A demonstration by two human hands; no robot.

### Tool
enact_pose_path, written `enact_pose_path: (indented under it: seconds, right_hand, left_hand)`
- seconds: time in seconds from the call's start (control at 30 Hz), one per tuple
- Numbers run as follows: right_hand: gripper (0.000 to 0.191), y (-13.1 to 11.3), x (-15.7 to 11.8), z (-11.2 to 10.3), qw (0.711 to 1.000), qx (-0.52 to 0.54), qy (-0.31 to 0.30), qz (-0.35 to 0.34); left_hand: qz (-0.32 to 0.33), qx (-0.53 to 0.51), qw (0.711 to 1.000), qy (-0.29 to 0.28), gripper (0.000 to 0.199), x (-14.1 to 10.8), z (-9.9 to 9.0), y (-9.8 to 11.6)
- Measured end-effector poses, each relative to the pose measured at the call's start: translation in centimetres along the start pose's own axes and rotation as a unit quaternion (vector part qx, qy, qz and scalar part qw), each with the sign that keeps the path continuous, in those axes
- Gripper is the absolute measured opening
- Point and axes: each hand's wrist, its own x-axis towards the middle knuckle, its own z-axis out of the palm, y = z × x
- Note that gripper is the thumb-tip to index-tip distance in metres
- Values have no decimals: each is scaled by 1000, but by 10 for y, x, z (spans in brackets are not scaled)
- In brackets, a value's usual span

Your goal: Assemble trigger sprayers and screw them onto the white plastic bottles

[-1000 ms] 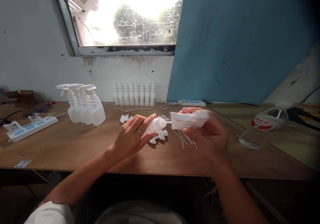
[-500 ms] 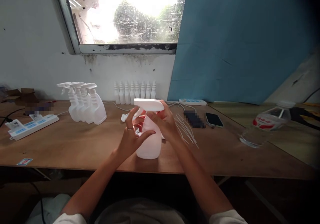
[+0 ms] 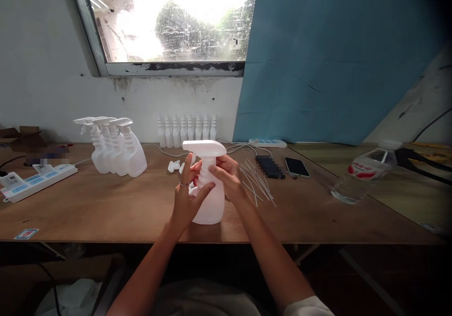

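Observation:
A white spray bottle (image 3: 211, 207) with its trigger head on top stands upright near the table's front edge. My left hand (image 3: 189, 191) is closed around its left side, the thumb lying across the front and a ring on one finger. From the right, my right hand (image 3: 228, 174) grips the neck just under the spray head, its thumb toward me. Some of the fingers of both hands are hidden behind the bottle. Small white plastic parts (image 3: 173, 166) lie just behind my left hand. Several thin white tubes (image 3: 257, 184) are spread out right of my right hand.
Several finished-looking spray bottles (image 3: 132, 158) stand at the left, and a row of small white bottles (image 3: 183, 132) lines the wall. Power strips (image 3: 40, 182), a phone (image 3: 297, 167), a dark blurred object (image 3: 270, 166) and a clear water bottle (image 3: 363, 174) are on the table (image 3: 116, 207).
My right hand has slid down from the spray head to the bottle's neck, uncovering the head. My left hand stays at the bottle's side. The whole view has shifted slightly.

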Motion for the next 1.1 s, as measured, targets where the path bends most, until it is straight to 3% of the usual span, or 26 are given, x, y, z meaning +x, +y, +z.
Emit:
enact_pose_path:
  seconds: [0.1, 0.23, 0.37, 0.6, 0.87, 1.1]
  right_hand:
    - [47, 0, 2, 3, 1000, 5, 7, 0]
    - [47, -1, 3, 7, 1000, 28, 9, 5]
    - [59, -3, 4, 11, 1000, -9, 21, 6]
    - [61, -6, 5, 17, 998, -53, 35, 22]
    - [42, 0, 4, 17, 997, -62, 38, 29]
    - [41, 2, 5, 11, 995, -64, 40, 59]
  left_hand:
    - [-8, -11, 1000, 16, 84, -3, 2, -1]
    - [-27, -17, 999, 24, 86, -4, 3, -1]
    - [-27, -3, 1000, 13, 88, -2, 0, 2]
    - [-37, 38, 999, 9, 89, 0, -6, 12]
    - [-20, 59, 998, 28, 86, -2, -8, 12]
    - [-15, 55, 998, 35, 87, -2, -9, 11]
